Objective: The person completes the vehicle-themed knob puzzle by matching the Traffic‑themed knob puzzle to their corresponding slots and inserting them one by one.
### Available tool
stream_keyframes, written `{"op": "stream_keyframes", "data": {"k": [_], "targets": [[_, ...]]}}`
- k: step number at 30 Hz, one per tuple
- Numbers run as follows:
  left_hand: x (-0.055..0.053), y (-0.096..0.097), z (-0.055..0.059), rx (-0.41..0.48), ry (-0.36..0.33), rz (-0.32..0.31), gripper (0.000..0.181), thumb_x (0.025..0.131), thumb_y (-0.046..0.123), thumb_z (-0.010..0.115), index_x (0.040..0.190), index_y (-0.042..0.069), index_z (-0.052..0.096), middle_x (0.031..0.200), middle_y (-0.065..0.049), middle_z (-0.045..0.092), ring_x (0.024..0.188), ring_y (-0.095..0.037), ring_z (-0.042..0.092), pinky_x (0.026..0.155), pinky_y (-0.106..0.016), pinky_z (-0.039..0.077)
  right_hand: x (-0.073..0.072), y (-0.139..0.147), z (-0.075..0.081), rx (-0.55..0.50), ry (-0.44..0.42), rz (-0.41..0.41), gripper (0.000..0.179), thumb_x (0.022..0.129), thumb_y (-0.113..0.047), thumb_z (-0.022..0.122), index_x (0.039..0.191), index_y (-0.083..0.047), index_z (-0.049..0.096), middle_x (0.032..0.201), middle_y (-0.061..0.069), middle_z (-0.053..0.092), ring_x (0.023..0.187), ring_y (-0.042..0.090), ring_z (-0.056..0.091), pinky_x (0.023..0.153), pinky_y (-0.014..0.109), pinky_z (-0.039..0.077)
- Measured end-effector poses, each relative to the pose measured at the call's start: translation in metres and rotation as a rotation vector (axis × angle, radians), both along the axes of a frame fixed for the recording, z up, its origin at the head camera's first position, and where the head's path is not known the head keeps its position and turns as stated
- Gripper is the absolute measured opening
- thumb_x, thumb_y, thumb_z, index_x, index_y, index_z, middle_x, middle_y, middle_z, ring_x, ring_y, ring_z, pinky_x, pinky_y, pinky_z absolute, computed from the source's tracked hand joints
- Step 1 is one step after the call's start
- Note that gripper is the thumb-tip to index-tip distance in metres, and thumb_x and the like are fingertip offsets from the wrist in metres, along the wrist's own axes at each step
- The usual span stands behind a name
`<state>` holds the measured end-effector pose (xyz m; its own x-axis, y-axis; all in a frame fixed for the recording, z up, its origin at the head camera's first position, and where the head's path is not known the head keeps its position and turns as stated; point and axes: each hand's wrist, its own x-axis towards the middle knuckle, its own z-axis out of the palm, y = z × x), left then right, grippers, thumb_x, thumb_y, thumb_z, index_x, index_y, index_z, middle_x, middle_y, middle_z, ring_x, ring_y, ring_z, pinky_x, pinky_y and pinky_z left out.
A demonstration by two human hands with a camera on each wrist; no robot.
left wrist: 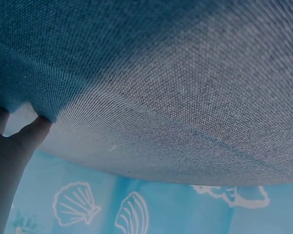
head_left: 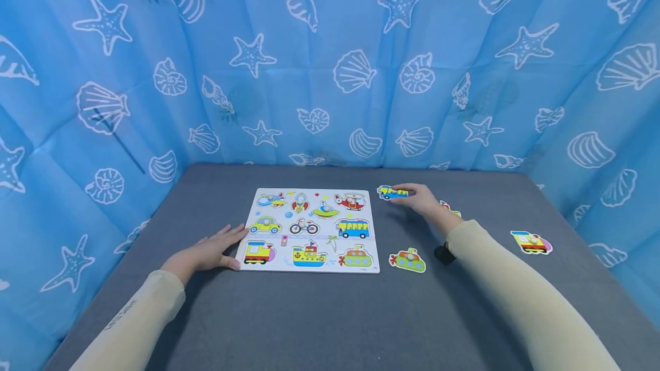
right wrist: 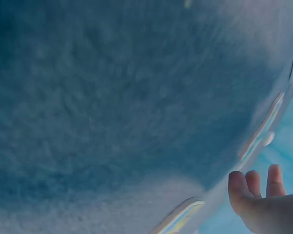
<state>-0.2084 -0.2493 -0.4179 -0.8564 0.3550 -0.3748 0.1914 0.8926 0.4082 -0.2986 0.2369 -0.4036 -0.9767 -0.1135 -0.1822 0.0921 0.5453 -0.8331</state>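
A white puzzle board (head_left: pixel 330 268) with vehicle pictures lies on the table. My left hand (head_left: pixel 213 249) rests at its left edge, fingers extended, fingertips touching the rim. Off the board's upper right corner lies a blue and yellow bus piece (head_left: pixel 387 192). Over its right side is my right hand (head_left: pixel 423 202), thumb and fingers apart. In the right wrist view this hand (right wrist: pixel 263 202) has spread fingers, near a piece with a knob (right wrist: pixel 267 139). A green submarine piece (head_left: pixel 409 260) lies right of the board. The board's bus picture (head_left: pixel 353 228) shows no knob.
A train piece (head_left: pixel 531 242) lies at the right of the grey table (head_left: pixel 330 319). Another piece (head_left: pixel 450 208) with red on it is partly hidden behind the right forearm. A blue shell-patterned curtain (head_left: pixel 330 102) encloses the table's back and sides.
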Motion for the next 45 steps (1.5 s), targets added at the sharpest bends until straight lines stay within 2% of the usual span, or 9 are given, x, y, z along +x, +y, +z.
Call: {"op": "stream_keyframes", "data": {"k": [4,9,13,19,24,28,33,37,45], "targets": [[0.0,0.001,0.0,-0.006,-0.004,0.005,0.102,0.079,0.052,0.073,0.156,0.011,0.02,0.16,-0.018,0.014,0.145,-0.045,0.003,0.107,-0.071,0.007,-0.01,0.005,-0.007,0.006,0.0,-0.02,0.049,0.095,-0.015,0.064,0.139,0.001,0.05,0.153,0.026,0.026,0.139,0.043,0.024,0.11,0.057,0.023],[0.0,0.0,0.0,-0.007,-0.001,0.007,0.102,0.079,0.053,0.073,0.156,0.011,0.02,0.16,-0.018,0.014,0.145,-0.045,0.003,0.106,-0.072,0.006,-0.02,0.007,-0.013,0.043,0.013,-0.024,0.047,0.095,-0.014,0.063,0.138,0.002,0.051,0.152,0.026,0.028,0.14,0.044,0.023,0.111,0.056,0.021],[-0.001,-0.001,-0.002,0.001,-0.001,0.01,0.102,0.079,0.053,0.072,0.156,0.011,0.02,0.16,-0.018,0.014,0.145,-0.045,0.002,0.105,-0.072,0.006,-0.029,0.006,-0.016,0.085,-0.004,-0.038,0.047,0.096,-0.014,0.063,0.138,0.002,0.051,0.151,0.027,0.031,0.138,0.043,0.027,0.111,0.054,0.024],[-0.001,-0.001,-0.002,0.003,0.001,0.011,0.103,0.078,0.053,0.073,0.156,0.011,0.02,0.16,-0.018,0.014,0.145,-0.045,0.003,0.105,-0.072,0.006,-0.038,0.005,-0.018,0.148,-0.062,-0.108,0.046,0.097,-0.018,0.061,0.138,0.0,0.051,0.148,0.028,0.033,0.133,0.043,0.032,0.108,0.052,0.03],[0.0,0.0,-0.001,-0.002,-0.002,0.017,0.103,0.077,0.053,0.074,0.155,0.011,0.021,0.16,-0.018,0.015,0.145,-0.044,0.003,0.106,-0.071,0.005,-0.04,0.002,-0.017,0.217,-0.086,-0.15,0.044,0.097,-0.021,0.062,0.137,-0.003,0.055,0.144,0.026,0.038,0.13,0.045,0.026,0.107,0.054,0.024],[-0.001,-0.002,-0.002,0.004,-0.006,0.011,0.105,0.078,0.055,0.072,0.156,0.01,0.019,0.16,-0.018,0.014,0.145,-0.044,0.002,0.107,-0.071,0.004,-0.042,-0.002,-0.015,0.267,-0.091,-0.149,0.044,0.095,-0.023,0.064,0.135,-0.004,0.057,0.138,0.026,0.042,0.123,0.043,0.028,0.103,0.054,0.027],[-0.001,-0.002,-0.001,0.007,-0.01,0.008,0.106,0.078,0.058,0.07,0.156,0.01,0.018,0.16,-0.019,0.013,0.145,-0.045,0.001,0.107,-0.071,0.003,-0.044,-0.003,-0.016,0.303,-0.099,-0.153,0.041,0.094,-0.023,0.065,0.131,-0.004,0.06,0.14,0.028,0.033,0.122,0.043,0.027,0.101,0.054,0.029],[0.0,0.0,-0.001,0.002,-0.003,0.019,0.103,0.078,0.055,0.072,0.156,0.011,0.02,0.16,-0.017,0.014,0.145,-0.044,0.003,0.107,-0.07,0.004,-0.044,-0.004,-0.015,0.31,-0.082,-0.153,0.037,0.095,-0.021,0.064,0.127,-0.003,0.063,0.141,0.029,0.031,0.123,0.044,0.026,0.101,0.055,0.028],[0.0,-0.001,-0.002,-0.005,0.004,0.02,0.102,0.078,0.053,0.072,0.156,0.011,0.021,0.16,-0.017,0.015,0.145,-0.044,0.004,0.107,-0.07,0.005,-0.039,-0.005,-0.014,0.325,-0.053,-0.144,0.027,0.095,-0.02,0.065,0.115,-0.003,0.068,0.13,0.023,0.045,0.119,0.041,0.032,0.098,0.052,0.031]]}}
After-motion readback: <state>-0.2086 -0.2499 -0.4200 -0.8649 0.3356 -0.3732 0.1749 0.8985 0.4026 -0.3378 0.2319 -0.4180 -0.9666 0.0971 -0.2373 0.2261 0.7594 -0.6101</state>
